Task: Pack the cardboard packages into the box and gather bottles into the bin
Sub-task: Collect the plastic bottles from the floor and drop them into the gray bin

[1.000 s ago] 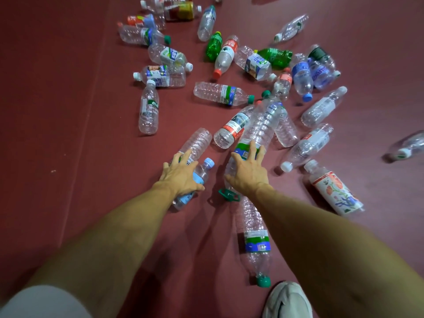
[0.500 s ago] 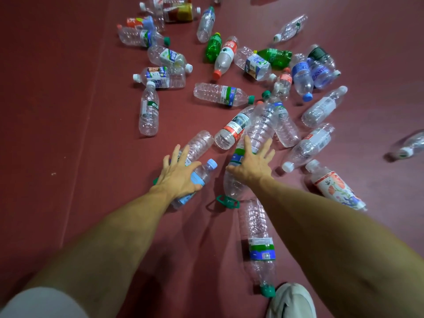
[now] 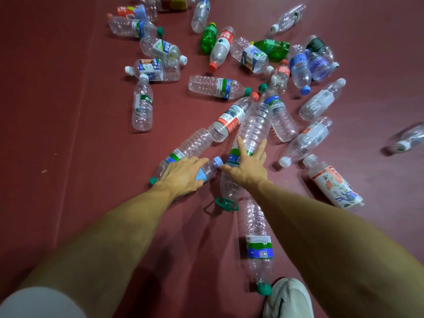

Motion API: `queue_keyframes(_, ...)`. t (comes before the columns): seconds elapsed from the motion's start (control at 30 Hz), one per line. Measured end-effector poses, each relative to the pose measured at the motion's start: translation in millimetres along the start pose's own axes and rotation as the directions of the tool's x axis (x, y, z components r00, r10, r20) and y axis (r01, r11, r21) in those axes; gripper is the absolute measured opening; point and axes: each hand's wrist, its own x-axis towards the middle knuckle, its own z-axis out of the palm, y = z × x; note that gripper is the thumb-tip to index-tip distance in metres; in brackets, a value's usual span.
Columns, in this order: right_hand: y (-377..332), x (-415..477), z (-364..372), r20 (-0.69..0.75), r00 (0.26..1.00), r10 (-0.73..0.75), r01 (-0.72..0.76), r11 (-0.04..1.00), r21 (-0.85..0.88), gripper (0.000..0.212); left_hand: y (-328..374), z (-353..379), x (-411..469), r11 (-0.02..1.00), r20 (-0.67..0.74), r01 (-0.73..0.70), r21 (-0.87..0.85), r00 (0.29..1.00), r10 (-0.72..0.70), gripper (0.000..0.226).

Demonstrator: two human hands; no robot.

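Blue-capped bottle (image 3: 210, 167) seemingly clamped in left grip (image 3: 181, 174); right grip (image 3: 246, 167), splayed, presses large bottle (image 3: 255, 125).

At 12 o'clock the top edge cuts off some bottles (image 3: 174, 1). At 3 o'clock a lone bottle (image 3: 409, 137) is blurred. At 5 o'clock the bottom edge crops a shoe (image 3: 288, 299). The left hand (image 3: 181, 174) covers most of the blue-capped bottle (image 3: 210, 167).

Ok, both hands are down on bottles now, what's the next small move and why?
Probably close the right hand round the large clear bottle: its fingers lie spread flat on it, gripping nothing. The left hand covers the small blue-capped bottle, so both could then lift together.
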Motion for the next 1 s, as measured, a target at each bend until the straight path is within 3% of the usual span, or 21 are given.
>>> queue_keyframes(0.27, -5.6, -1.8, 5.5, 0.001, 1.0, -0.002, 0.002, 1.0, -0.017, 0.092, -8.6, 6.4, 2.5, 0.999, 0.001, -0.039, 0.013, 0.999, 0.039, 0.075)
queue_keyframes(0.43, -15.8, -24.4, -23.2, 0.019, 0.999, -0.051, 0.052, 0.994, -0.092, 0.092, 5.4, -45.8, -8.0, 0.999, -0.048, 0.039, -0.012, 0.998, -0.04, 0.071)
queue_keyframes(0.67, -116.3, -82.9, -174.8, -0.017, 0.99, -0.142, 0.139, 0.984, -0.112, 0.093, 19.1, -228.7, -67.0, 0.981, -0.143, 0.139, -0.137, 0.977, -0.158, 0.074)
queue_keyframes(1.0, -345.7, -217.1, -428.3, 0.05, 0.925, -0.376, 0.378, 0.907, -0.183, 0.096, 12.8, -565.3, -246.2, 0.896, -0.258, 0.327, -0.302, 0.877, -0.406, 0.065)
